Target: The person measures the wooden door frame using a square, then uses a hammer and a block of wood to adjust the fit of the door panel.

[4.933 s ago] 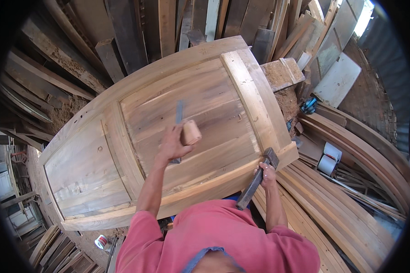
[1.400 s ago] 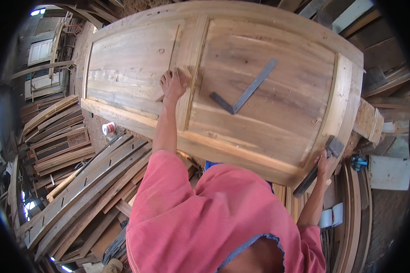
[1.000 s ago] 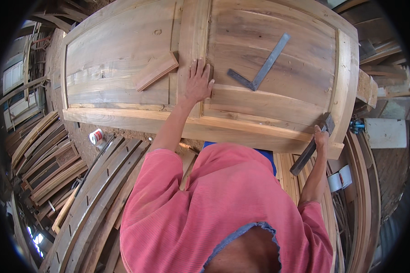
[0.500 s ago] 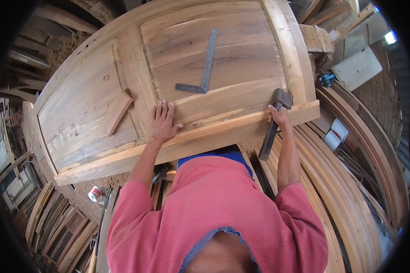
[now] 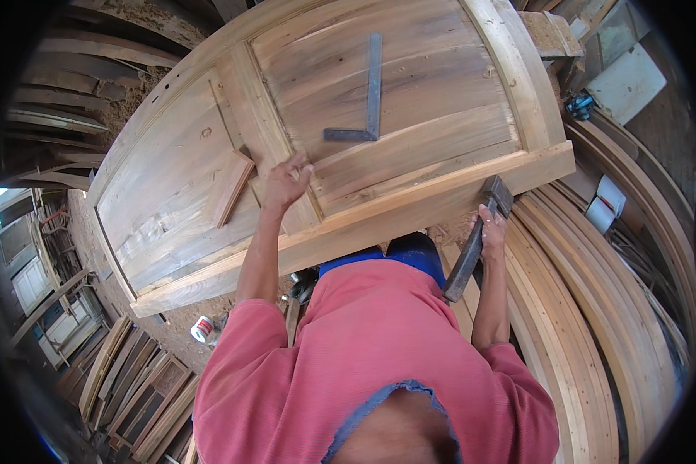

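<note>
A large wooden panelled door [image 5: 232, 77] lies flat in front of me, its near edge running across above my lap. My left hand [image 5: 288, 184] is raised over its middle rail, fingers loosely bent, slightly blurred and apart, with nothing seen in them. Beyond the near edge of the right panel, my right hand [image 5: 492, 232] grips a hammer [image 5: 464, 267] by its dark handle. The hammer's blocky head is up beside the door's edge, the handle end slanting toward my lap. A dark metal try square [image 5: 374, 93] rests on the right panel. On the left panel lies a short wood block [image 5: 230, 188].
Long curved planks [image 5: 572, 309] are stacked on the right. A white and red container [image 5: 203, 329] stands on the dusty floor at left, near slatted wood frames [image 5: 151, 410]. A blue tool [image 5: 579, 106] and a pale board [image 5: 626, 83] sit at far right.
My left hand has lifted from lying flat on the door, its fingers now bent. The right hand has drawn the hammer down, off the door's top and past its near edge. The view has shifted.
</note>
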{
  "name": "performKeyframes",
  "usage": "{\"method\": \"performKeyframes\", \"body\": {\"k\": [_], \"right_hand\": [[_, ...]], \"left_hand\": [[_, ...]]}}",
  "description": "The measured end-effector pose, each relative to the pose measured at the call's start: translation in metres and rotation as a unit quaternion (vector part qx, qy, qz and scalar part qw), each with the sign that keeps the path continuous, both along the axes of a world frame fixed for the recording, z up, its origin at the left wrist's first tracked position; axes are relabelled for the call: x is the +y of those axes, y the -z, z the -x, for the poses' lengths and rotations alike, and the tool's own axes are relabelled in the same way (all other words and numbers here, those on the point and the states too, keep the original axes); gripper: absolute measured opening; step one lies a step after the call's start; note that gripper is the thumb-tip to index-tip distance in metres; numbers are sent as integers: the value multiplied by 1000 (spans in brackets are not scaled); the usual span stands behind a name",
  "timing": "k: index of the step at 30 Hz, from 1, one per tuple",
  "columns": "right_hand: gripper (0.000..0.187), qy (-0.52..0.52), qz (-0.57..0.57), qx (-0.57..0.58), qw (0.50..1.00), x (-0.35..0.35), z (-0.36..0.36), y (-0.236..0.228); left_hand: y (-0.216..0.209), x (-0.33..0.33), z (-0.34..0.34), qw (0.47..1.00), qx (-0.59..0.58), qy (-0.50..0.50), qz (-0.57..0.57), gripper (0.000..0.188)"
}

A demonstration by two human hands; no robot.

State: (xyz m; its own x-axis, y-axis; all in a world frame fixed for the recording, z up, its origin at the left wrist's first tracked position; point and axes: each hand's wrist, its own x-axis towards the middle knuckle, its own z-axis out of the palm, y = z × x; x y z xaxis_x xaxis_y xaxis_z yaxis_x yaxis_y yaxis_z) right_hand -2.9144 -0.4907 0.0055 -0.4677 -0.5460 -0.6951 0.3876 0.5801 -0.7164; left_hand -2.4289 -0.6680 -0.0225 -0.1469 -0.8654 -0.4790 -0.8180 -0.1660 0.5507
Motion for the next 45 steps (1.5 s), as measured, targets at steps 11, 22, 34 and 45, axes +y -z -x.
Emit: {"method": "performKeyframes", "body": {"k": [11,22,34,45], "right_hand": [[25,118,-31,-79,989,84,-104,-3],[28,179,-49,-194,963,128,-167,-8],[23,330,-2,-225,917,192,-203,-62],[21,298,-22,-432,851,147,-253,-108]], "left_hand": [[-33,-1,-134,957,-278,-69,41,111],[-40,71,72,782,221,557,174,67],[-20,74,145,689,206,677,157,79],[0,78,143,690,267,646,187,75]]}}
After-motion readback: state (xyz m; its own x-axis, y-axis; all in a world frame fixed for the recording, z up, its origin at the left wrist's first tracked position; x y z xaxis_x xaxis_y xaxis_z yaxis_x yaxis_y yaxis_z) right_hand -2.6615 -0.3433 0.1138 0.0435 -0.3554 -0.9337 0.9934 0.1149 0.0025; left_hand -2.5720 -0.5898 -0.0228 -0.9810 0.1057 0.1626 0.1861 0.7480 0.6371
